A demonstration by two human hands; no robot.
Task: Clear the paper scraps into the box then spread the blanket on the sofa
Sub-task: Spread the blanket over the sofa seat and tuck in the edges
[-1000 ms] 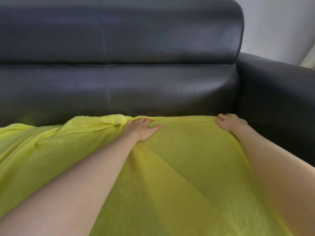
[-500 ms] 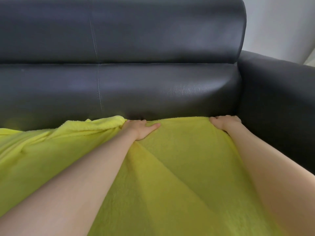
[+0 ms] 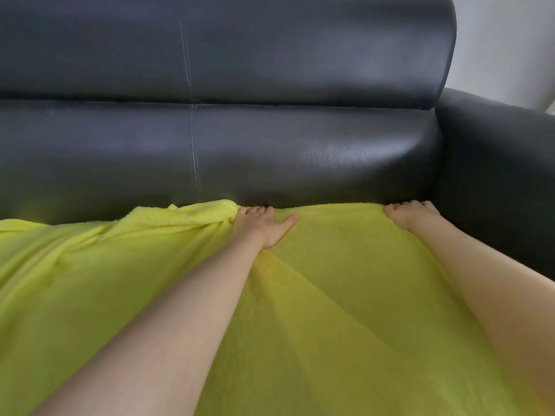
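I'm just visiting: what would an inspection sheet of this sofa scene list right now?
Surface: black leather sofa, seat mostly covered.
Job's things: yellow fleece blanket lies over the seat, bunched at the back edge left of the left hand; box and paper scraps not in view.
Clutter: nothing seen.
Hands: left hand grips the blanket's back edge, thumb out flat; right hand grips the edge by the armrest.
Cables: nothing seen.
Surroundings: pale wall behind.
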